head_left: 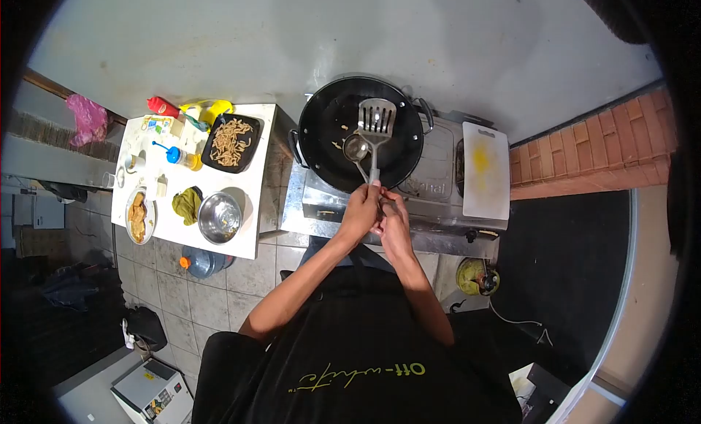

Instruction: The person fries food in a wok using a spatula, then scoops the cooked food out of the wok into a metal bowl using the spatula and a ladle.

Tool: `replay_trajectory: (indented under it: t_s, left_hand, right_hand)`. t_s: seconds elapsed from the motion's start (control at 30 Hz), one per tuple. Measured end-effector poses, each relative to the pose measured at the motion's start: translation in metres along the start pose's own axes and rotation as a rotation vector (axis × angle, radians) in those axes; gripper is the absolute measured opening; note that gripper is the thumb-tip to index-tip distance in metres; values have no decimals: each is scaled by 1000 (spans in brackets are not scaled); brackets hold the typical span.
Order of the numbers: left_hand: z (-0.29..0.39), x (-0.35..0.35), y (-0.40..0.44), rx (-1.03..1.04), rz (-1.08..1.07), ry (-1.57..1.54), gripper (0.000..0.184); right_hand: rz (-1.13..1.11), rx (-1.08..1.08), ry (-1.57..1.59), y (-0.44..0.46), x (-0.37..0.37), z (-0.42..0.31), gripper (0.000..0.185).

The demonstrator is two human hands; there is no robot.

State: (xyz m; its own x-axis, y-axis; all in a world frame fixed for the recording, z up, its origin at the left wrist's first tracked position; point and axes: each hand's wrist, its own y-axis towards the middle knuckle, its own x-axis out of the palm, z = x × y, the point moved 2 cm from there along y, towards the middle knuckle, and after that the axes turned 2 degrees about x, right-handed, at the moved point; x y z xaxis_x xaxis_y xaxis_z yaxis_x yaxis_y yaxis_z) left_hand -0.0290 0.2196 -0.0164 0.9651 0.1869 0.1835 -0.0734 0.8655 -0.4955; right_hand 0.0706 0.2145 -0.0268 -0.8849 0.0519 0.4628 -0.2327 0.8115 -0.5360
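Over the black wok [321, 161], my left hand [358, 214] is closed round the handle of a metal slotted turner [377, 119]. A small round ladle [355, 148] lies beside and partly under the turner's head, and its handle also runs into my left hand. My right hand [396, 225] is pressed against the left near the handle ends, its fingers curled. What sits inside my right fingers is hidden. A few small food scraps [336, 144] lie on the wok's dark bottom.
A gas stove [436, 161] carries the wok, with a yellow-stained white cutting board [485, 168] at right. On the white table [175, 234] stand a black tray of cut strips [232, 141], a steel bowl [220, 218], a plate of food [140, 216] and bottles. A gas cylinder [473, 276] stands below.
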Motion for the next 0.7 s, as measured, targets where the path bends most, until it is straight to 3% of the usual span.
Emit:
replay_trajectory:
  t_s: [0.17,0.23,0.27,0.3,0.47,0.5,0.63,0.7]
  left_hand:
    - [-15,0,13,90,3,61,41]
    - [-36,-4,30,348,100,123,40]
    - [-15,2,14,228,64,-10,38]
    - [-9,4,7,221,72,-12,38]
    - [6,13,-6,280,96,147,32]
    - [4,14,-9,337,111,163,30]
    - [5,14,-17,382,159,201,27]
    - [7,7,-14,459,234,295,27]
  right_hand:
    - [-11,30,-156,-5,-10,-13,25]
    - [144,-326,-542,14,-29,-13,28]
    - [218,-536,-741,31,-44,-9,32]
    - [215,-576,-796,31,-36,-23,37]
    - [-19,-179,-718,45,4,-49,34]
    - [5,-250,-746,48,8,-47,32]
    - [52,-164,-802,42,19,-55,30]
    - [117,-280,-744,48,16,-54,33]
